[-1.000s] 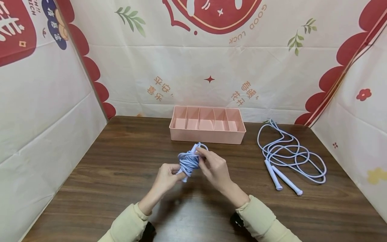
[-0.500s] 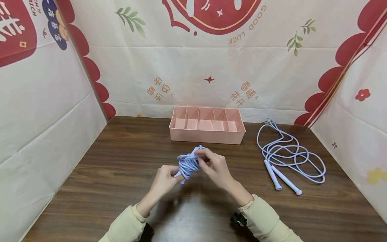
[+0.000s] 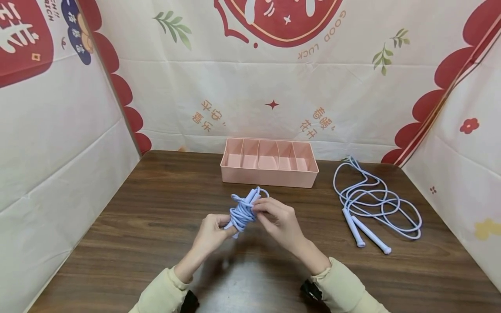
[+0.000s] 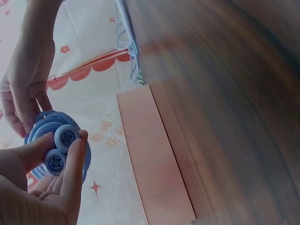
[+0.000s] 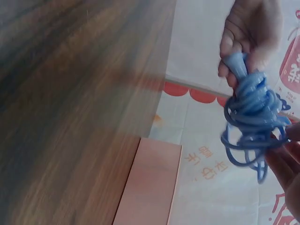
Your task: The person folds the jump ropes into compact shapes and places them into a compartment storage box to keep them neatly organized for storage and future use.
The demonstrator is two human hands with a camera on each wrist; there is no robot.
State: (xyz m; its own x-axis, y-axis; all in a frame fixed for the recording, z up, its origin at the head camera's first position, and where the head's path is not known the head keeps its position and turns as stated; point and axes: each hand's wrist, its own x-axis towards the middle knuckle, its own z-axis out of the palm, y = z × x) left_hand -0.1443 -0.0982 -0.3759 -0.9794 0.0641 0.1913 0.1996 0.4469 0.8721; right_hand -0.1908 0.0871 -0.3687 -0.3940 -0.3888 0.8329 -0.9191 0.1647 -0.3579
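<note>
Rope turn [image 3: 236, 198] now juts left off our wound jump rope [image 3: 242, 215]; not there half a second ago. Left hand [image 3: 212, 231] fingers pinch the handles [image 4: 67, 138], right hand [image 3: 279, 218] fingers pinch cord. We read winding in hand; next likely calls for snugging that turn. It's held over mid-desk [image 3: 148, 217], short of the pink box [image 3: 270, 176]. Bare room toward left edge; second rope [image 3: 369, 234] near right.

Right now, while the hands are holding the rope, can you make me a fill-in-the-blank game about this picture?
1. The long, open plastic box with dividers is coloured ____.
2. In the head view, the loose pale-blue jump rope lies to the box's ____.
3. The person's left hand grips the wound pale-blue rope bundle by its two ____.

Missing words: pink; right; handles.
</note>
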